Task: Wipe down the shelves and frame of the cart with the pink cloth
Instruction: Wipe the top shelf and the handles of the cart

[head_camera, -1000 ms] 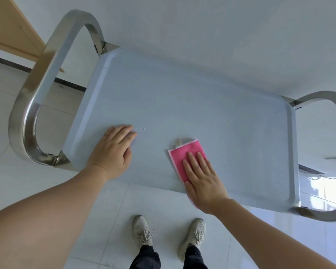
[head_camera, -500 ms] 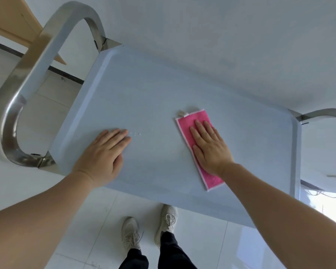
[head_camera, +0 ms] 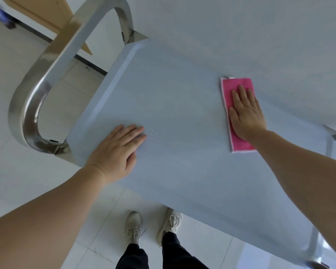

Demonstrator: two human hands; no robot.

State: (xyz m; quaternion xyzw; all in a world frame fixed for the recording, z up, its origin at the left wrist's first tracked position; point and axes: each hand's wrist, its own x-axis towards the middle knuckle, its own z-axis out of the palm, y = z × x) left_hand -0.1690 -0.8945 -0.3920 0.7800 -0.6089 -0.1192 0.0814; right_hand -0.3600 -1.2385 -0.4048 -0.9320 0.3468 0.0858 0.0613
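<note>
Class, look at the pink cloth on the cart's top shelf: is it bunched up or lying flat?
Lying flat. The pink cloth forms a neat rectangle on the top shelf, pressed down by the right hand, palm open.

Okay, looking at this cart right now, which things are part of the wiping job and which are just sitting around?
Part of the job:
pink cloth, flat under the right hand
top shelf of the cart
steel frame handle
left hand, flat on the shelf
water droplets by its fingertips

Just around:
wooden furniture on the far left
tiled floor
</note>
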